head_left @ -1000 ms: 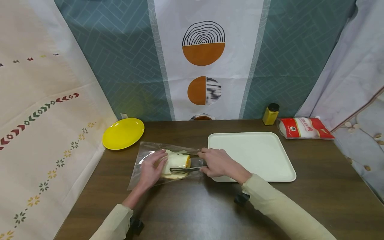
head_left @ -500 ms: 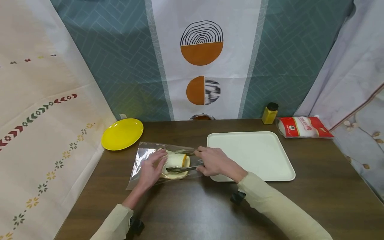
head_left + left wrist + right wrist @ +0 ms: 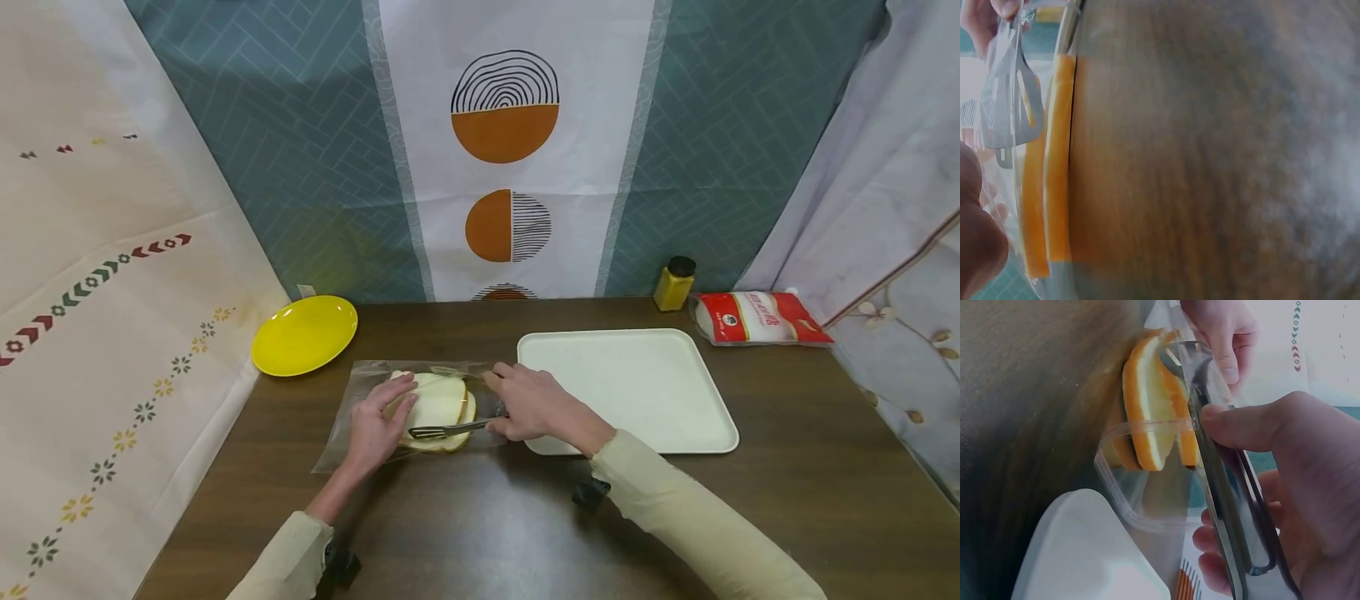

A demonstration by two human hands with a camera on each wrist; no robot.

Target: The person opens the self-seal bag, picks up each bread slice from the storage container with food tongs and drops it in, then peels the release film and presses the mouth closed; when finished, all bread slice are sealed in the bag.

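My right hand [image 3: 536, 402] grips a pair of metal food tongs [image 3: 453, 429], its thumb along the upper arm in the right wrist view. The slotted tong head [image 3: 1013, 106] reaches over pale bread slices [image 3: 438, 406] with orange-brown crust. These slices lie stacked in a clear plastic bag [image 3: 339, 433], its mouth toward my right hand. The tong arms spread to both sides of the stack. My left hand [image 3: 378, 419] rests over the left end of the bread and bag, fingers and thumb slightly bent.
A white rectangular tray [image 3: 626, 387] lies right of the bag. A yellow plate [image 3: 303, 336] sits at the back left. At the back right stand a yellow jar with a black lid [image 3: 673, 285] and a red-and-white packet [image 3: 761, 317].
The top bread slice was bent up between the tong arms and now lies flat on the stack. The tongs and right hand have shifted slightly left. The left hand stays nearly in place.
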